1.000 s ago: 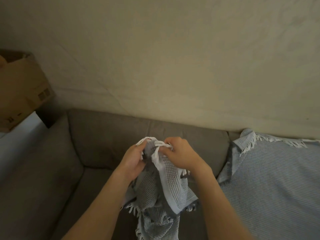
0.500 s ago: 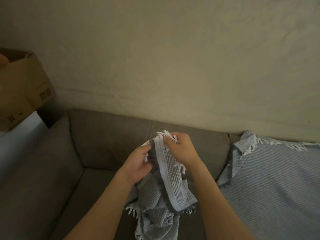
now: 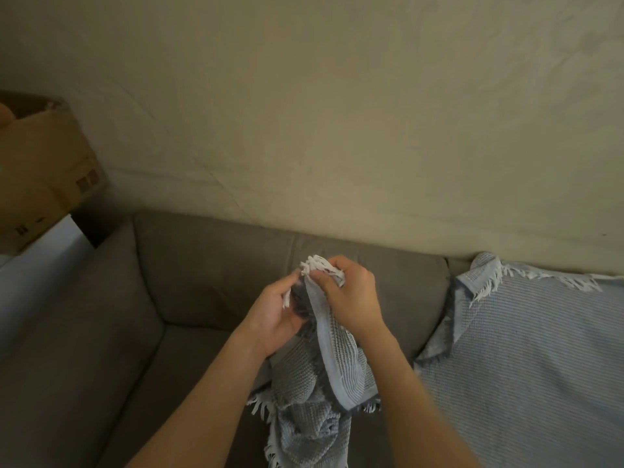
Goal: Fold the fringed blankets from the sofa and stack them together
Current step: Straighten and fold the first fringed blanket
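Observation:
A pale blue waffle-weave blanket [image 3: 314, 393] with white fringe hangs bunched in front of me, above the grey sofa seat. My right hand [image 3: 353, 300] pinches its fringed top edge between thumb and fingers. My left hand [image 3: 275, 319] is curled around the cloth just below and to the left, with a few fringe strands over the palm. The blanket's lower part drops out of view at the bottom. A second blue fringed blanket [image 3: 526, 359] lies spread over the sofa's right side, one corner folded over by the backrest.
The grey sofa [image 3: 189, 275] runs along a beige wall, with its left armrest [image 3: 67, 325] at the lower left. A cardboard box [image 3: 44, 170] sits on a white surface beyond the armrest.
My hands have gathered the fringed edge tighter; the right hand has slid along it and now bunches the fringe at the top. The view has shifted slightly.

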`<act>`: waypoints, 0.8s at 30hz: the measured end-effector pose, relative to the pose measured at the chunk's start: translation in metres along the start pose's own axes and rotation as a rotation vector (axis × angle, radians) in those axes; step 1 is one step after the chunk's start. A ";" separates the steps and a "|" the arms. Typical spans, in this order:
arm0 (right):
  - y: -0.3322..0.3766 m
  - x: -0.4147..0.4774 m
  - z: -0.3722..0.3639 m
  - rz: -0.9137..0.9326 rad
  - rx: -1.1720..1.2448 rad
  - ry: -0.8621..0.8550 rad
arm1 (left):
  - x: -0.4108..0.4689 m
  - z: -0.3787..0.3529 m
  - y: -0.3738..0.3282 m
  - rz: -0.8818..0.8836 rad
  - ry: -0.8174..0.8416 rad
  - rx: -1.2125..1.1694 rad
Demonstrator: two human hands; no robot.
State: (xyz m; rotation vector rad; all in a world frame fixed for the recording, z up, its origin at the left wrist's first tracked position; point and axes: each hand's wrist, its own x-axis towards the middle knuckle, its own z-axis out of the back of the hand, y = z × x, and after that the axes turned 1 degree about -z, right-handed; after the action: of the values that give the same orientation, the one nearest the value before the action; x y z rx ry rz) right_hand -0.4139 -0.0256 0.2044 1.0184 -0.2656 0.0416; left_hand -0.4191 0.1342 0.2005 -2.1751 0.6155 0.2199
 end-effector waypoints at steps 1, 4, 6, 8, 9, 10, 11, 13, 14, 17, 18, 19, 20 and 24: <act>0.000 0.000 -0.001 0.000 0.002 -0.024 | 0.000 0.000 0.000 0.011 0.010 -0.008; 0.001 -0.001 -0.003 -0.018 -0.022 -0.066 | -0.001 -0.001 -0.001 0.009 0.042 0.044; 0.000 -0.001 -0.005 -0.028 -0.035 -0.060 | -0.004 -0.001 0.000 -0.034 0.083 0.152; 0.000 -0.001 -0.006 -0.015 -0.068 -0.052 | -0.004 0.000 0.002 -0.059 0.084 0.199; 0.001 -0.002 -0.005 -0.006 -0.077 -0.042 | -0.004 0.001 0.002 -0.057 0.058 0.184; 0.002 -0.003 -0.003 0.001 -0.067 -0.027 | -0.003 0.002 0.003 -0.049 0.030 0.147; 0.003 -0.004 -0.002 0.009 -0.043 -0.008 | -0.002 0.002 0.002 -0.038 0.009 0.101; 0.005 -0.006 -0.001 0.019 0.000 0.028 | 0.000 0.004 0.001 -0.003 -0.015 -0.003; 0.005 -0.006 -0.002 0.013 0.013 0.040 | 0.002 0.006 0.002 0.013 -0.025 -0.053; 0.004 -0.005 -0.002 -0.049 0.096 0.091 | 0.001 0.004 0.000 0.042 -0.056 -0.120; 0.004 -0.005 -0.001 -0.067 0.160 0.131 | 0.000 0.003 -0.001 0.049 -0.065 -0.101; 0.004 -0.005 0.000 -0.080 0.229 0.170 | -0.001 0.001 -0.001 0.055 -0.076 -0.077; 0.004 -0.005 0.001 -0.092 0.281 0.189 | -0.001 0.001 -0.001 0.057 -0.084 -0.052; 0.001 -0.002 -0.002 -0.103 0.185 0.047 | 0.000 -0.001 0.000 0.059 -0.103 -0.052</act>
State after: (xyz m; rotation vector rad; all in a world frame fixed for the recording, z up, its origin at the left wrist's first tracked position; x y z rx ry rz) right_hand -0.4159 -0.0230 0.2038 1.2124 -0.1681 -0.0031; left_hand -0.4187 0.1339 0.2010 -2.1821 0.6222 0.3813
